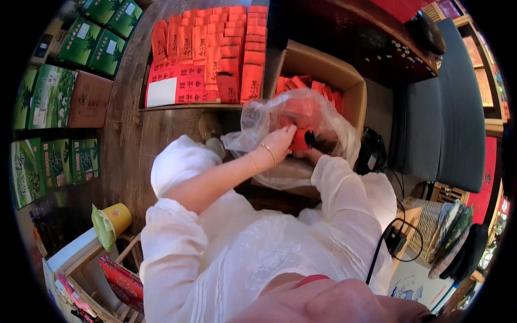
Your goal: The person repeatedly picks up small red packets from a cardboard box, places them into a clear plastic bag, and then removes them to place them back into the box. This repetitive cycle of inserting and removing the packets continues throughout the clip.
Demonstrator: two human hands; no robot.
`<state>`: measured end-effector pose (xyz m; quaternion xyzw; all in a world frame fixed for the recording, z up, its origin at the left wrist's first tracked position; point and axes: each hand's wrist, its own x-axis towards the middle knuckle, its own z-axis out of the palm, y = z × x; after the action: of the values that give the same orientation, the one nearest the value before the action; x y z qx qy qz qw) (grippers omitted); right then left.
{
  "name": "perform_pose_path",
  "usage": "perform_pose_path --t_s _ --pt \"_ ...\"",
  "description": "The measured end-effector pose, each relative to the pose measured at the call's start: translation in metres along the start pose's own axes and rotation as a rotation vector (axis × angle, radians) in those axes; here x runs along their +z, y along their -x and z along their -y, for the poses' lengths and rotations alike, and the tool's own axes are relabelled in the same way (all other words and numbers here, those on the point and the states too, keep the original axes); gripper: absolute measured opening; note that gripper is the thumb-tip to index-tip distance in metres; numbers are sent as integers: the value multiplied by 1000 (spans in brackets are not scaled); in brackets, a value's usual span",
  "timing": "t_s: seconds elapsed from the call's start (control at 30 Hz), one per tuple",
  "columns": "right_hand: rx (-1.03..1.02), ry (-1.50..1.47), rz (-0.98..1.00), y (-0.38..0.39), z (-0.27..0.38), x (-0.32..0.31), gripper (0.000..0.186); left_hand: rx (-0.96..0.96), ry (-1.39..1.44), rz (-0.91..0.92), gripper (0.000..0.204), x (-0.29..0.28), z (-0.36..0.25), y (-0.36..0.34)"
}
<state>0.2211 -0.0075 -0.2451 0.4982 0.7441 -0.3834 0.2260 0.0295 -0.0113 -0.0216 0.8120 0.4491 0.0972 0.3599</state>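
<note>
My left hand point(280, 142), with gold bands at the wrist, is closed on a small red packet point(300, 138) with a dark part at its right end. My right hand point(311, 153) is low beside the packet, its fingers mostly hidden by it and the plastic. Around both hands is a crumpled clear plastic bag point(253, 124), lying over the front of an open cardboard box point(353, 102) that holds more red packets point(296, 83). To the upper left, rows of red packets point(226, 64) stand in a second, flatter box.
Green cartons point(81, 46) are stacked on the wooden floor point(126, 151) at left, near a yellow bin point(113, 218). A dark wooden table point(323, 27) and padded bench point(447, 107) stand at right, with cables point(401, 204), a black bag point(371, 151) and a wicker basket point(423, 220).
</note>
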Motion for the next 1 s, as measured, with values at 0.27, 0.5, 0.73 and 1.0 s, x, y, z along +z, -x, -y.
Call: perform_pose_path --t_s 0.27,0.5,0.73,1.0 --pt "122 -36 -18 -28 -15 18 22 -14 82 -13 57 -16 -10 1" --pt "159 -74 -42 -28 -19 19 23 -30 76 7 57 -14 -10 -1" --pt "174 -83 -59 -23 -23 19 25 -37 79 -20 58 -16 -9 0" --pt "191 -142 -137 -6 -18 22 26 2 70 -27 58 -16 -8 0"
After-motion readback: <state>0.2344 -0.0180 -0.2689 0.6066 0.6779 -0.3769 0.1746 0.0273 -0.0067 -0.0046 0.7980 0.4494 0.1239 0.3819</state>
